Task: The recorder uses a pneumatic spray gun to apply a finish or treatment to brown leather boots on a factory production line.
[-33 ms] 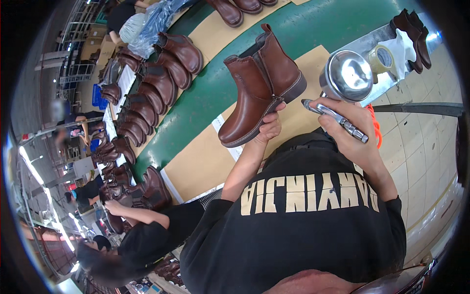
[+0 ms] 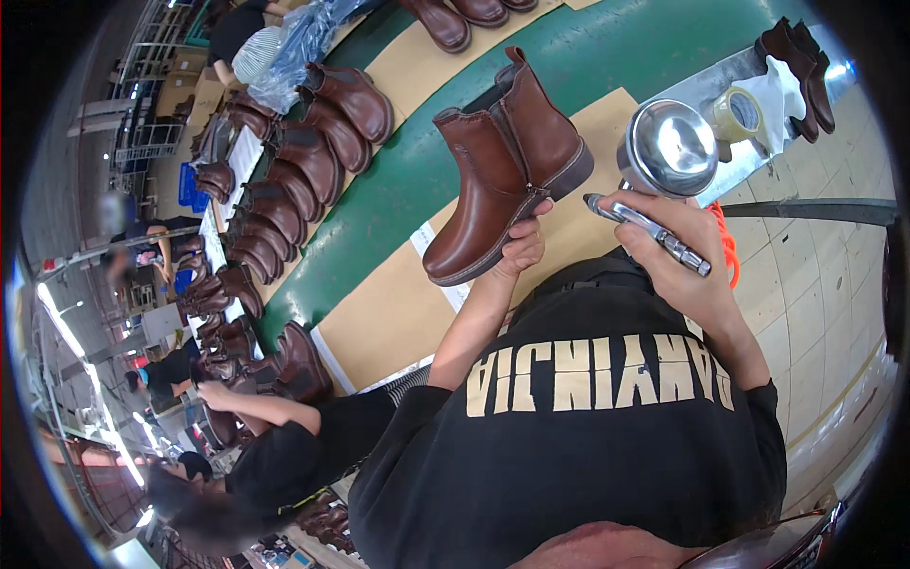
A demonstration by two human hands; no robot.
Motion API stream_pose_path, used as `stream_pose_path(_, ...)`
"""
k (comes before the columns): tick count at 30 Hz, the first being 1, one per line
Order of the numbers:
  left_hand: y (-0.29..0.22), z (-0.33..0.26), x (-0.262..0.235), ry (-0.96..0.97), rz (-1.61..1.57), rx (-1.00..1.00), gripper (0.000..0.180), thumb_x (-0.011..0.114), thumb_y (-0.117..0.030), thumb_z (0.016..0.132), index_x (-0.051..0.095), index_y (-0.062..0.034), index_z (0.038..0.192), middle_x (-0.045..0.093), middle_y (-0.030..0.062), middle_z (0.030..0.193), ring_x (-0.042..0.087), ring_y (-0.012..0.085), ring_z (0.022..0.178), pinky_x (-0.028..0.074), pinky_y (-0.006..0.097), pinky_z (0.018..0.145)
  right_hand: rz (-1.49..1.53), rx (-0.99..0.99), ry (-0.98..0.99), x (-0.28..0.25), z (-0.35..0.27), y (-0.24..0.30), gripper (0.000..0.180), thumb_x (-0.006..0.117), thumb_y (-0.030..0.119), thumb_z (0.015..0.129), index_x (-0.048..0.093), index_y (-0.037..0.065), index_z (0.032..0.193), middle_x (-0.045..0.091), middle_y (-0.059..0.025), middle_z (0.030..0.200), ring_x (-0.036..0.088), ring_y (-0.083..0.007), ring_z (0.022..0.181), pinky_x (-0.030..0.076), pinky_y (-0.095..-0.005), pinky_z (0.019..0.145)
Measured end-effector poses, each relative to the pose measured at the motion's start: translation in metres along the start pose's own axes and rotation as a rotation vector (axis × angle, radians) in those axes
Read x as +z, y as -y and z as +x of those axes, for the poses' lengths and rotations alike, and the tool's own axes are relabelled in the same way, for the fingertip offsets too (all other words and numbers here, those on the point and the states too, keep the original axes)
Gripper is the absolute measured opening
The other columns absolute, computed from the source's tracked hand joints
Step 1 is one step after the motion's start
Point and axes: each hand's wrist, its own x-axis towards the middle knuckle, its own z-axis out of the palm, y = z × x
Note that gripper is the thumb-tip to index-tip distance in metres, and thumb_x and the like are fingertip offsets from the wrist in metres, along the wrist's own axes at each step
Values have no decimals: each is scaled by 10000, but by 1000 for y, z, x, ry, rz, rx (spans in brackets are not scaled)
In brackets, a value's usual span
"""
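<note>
A brown leather ankle boot [image 2: 488,185] is held up over the work table, toe pointing toward the lower left and heel to the right. My left hand [image 2: 523,242] grips it by the sole from below, fingers curled around its edge. To the right, my right hand [image 2: 678,248] is closed around a metal spray gun [image 2: 654,228]. The gun's round, shiny silver cup [image 2: 671,150] stands above the hand. Its nozzle points at the boot's heel side, a small gap away from it. Most of the gun's handle is hidden by my fingers.
Rows of brown boots [image 2: 303,161] line the left of the green table [image 2: 379,232], with cardboard sheets [image 2: 389,318] on it. A roll of tape [image 2: 735,116] and dark boots [image 2: 801,71] sit at right. An orange hose [image 2: 728,248] hangs behind my right hand. A co-worker [image 2: 275,455] handles boots at lower left.
The spray gun and its cup have shifted very slightly to the left. The co-worker's arm at the lower left has moved a little. My left hand and the boot look the same.
</note>
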Motion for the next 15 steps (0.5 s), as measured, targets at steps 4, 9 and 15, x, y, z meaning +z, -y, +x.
stream_pose_path(4, -1, -5, -5, -6, 3, -4, 587, 450, -364, 925, 382, 136, 1223, 564, 59, 657, 506, 109, 380, 308, 205, 324, 65, 1, 30, -3, 5, 4, 219, 665, 129, 806, 663, 11, 991, 672, -96, 817, 613, -118, 658, 414, -238, 616)
stream_pose_path(9, 3, -7, -7, 77, -8, -23, 866, 416, -583, 859, 337, 183, 1257, 586, 108, 716, 499, 142, 417, 262, 247, 360, 110, -133, -119, -9, 14, 13, 223, 644, 119, 837, 655, -7, 1021, 653, -66, 778, 550, -74, 634, 423, -215, 594)
stream_pose_path(15, 7, -9, -13, 89, -62, -56, 909, 418, -623, 839, 342, 190, 1240, 586, 134, 688, 495, 157, 388, 257, 237, 338, 77, -148, -122, -13, 21, 17, 220, 645, 130, 845, 654, -4, 1020, 650, -60, 770, 542, -68, 623, 421, -204, 584)
